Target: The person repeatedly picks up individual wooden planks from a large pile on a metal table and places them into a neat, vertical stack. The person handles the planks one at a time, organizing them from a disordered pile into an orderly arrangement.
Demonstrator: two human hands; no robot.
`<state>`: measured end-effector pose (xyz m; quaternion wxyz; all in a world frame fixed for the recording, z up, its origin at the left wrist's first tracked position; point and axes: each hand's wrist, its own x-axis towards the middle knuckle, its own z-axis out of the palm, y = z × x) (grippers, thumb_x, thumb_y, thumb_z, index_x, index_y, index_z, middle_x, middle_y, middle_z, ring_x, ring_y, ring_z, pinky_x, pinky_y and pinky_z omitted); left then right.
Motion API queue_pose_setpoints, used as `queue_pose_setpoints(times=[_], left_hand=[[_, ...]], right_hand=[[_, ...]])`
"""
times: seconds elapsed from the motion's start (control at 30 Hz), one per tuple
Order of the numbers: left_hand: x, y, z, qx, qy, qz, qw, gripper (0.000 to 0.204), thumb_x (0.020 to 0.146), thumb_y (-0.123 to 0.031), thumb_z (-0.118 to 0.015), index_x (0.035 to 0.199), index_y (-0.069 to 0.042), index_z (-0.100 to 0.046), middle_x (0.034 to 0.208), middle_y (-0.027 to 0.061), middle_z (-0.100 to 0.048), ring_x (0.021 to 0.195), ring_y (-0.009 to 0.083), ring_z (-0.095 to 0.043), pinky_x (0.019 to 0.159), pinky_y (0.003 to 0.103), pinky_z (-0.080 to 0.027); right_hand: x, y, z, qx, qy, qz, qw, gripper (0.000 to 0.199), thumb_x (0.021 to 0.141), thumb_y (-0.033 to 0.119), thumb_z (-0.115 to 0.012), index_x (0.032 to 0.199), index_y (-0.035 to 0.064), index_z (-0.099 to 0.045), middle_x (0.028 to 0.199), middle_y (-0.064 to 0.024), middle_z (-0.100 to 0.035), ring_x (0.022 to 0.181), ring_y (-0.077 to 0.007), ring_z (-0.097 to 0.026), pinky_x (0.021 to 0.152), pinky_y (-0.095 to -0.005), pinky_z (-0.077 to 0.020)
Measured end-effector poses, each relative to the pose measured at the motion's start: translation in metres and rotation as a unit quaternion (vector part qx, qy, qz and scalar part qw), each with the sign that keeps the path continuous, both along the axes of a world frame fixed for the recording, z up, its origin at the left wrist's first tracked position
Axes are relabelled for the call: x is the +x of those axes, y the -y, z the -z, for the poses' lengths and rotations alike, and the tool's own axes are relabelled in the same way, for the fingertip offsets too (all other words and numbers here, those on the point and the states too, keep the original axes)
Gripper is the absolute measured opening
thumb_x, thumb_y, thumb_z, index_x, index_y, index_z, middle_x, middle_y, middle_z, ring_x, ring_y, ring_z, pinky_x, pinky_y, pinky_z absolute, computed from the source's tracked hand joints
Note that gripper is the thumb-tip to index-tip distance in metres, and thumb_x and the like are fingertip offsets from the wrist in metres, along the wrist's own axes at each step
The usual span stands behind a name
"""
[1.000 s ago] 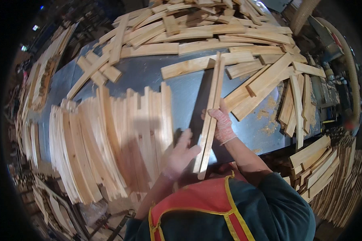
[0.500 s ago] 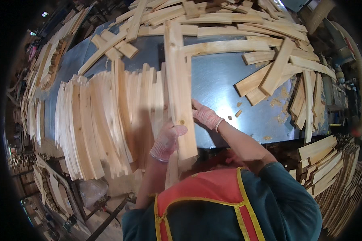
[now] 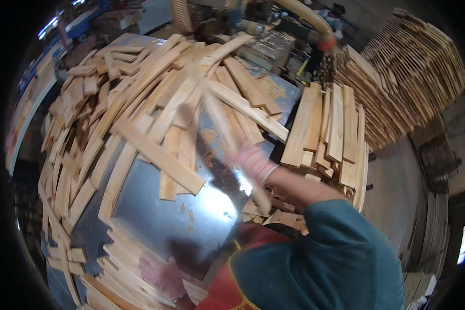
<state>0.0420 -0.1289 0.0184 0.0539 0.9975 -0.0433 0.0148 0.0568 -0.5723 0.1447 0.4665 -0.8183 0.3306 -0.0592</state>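
Note:
My right hand point(image 3: 252, 161), in a pale pink knit glove, is closed around a narrow wooden board point(image 3: 219, 116). That board is smeared by motion; one end points toward the pile and the other shows below my hand. Lower down, my left hand point(image 3: 163, 277), gloved alike, is over the row of stacked boards point(image 3: 124, 258), its fingers and thumb apart with nothing visible between them. Between my hands lies the shiny metal tabletop point(image 3: 160, 227). Just beyond my right hand, loose boards point(image 3: 237, 121) lie crossed on the table.
A large jumble of wooden boards point(image 3: 95, 129) covers the table's far left. Right of the table stands a stack of boards point(image 3: 323, 129), with tall tiers of timber point(image 3: 413, 62) behind. Sawdust point(image 3: 209, 139) and offcuts dot the metal. A ribbed hose point(image 3: 307, 15) hangs at the back.
The view has swung to the right. My right hand has moved away from my left hand with a board in it. My left hand has let go of the upright board and is over the row.

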Motion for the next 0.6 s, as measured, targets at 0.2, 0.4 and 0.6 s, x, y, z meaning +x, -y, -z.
queue_pose_setpoints(times=[0.2, 0.4, 0.6], left_hand=[[-0.025, -0.05, 0.078, 0.106, 0.052, -0.036, 0.992, 0.087, 0.089, -0.04, -0.073, 0.16, -0.003, -0.04, 0.164, 0.0245, -0.039, 0.156, 0.0423, -0.033, 0.13, 0.055, -0.024], [-0.015, -0.019, 0.033, 0.06, -0.016, -0.056, 0.997, 0.09, 0.089, -0.041, -0.072, 0.163, -0.004, -0.037, 0.167, 0.0225, -0.035, 0.158, 0.0418, -0.029, 0.133, 0.056, -0.016], [-0.019, -0.019, 0.012, 0.023, 0.004, -0.084, 0.996, 0.08, 0.086, -0.034, -0.07, 0.158, -0.01, -0.045, 0.158, 0.0196, -0.043, 0.152, 0.0409, -0.034, 0.131, 0.057, -0.019]], right_hand=[[-0.182, 0.273, -0.008, -0.152, 0.011, 0.19, 0.97, 0.047, 0.093, 0.041, -0.078, 0.123, 0.0042, -0.075, 0.109, -0.009, -0.074, 0.099, -0.0196, -0.068, 0.089, -0.0382, -0.0542], [-0.267, 0.401, 0.02, -0.338, -0.367, 0.293, 0.816, 0.076, 0.09, 0.036, -0.073, 0.155, 0.0044, -0.049, 0.128, -0.0203, -0.071, 0.114, -0.042, -0.068, 0.105, -0.0447, -0.0526], [-0.026, 0.235, 0.014, -0.452, -0.17, -0.059, 0.874, 0.061, 0.096, 0.039, -0.072, 0.145, 0.0067, -0.061, 0.142, -0.0201, -0.064, 0.133, -0.04, -0.059, 0.114, -0.046, -0.0479]])
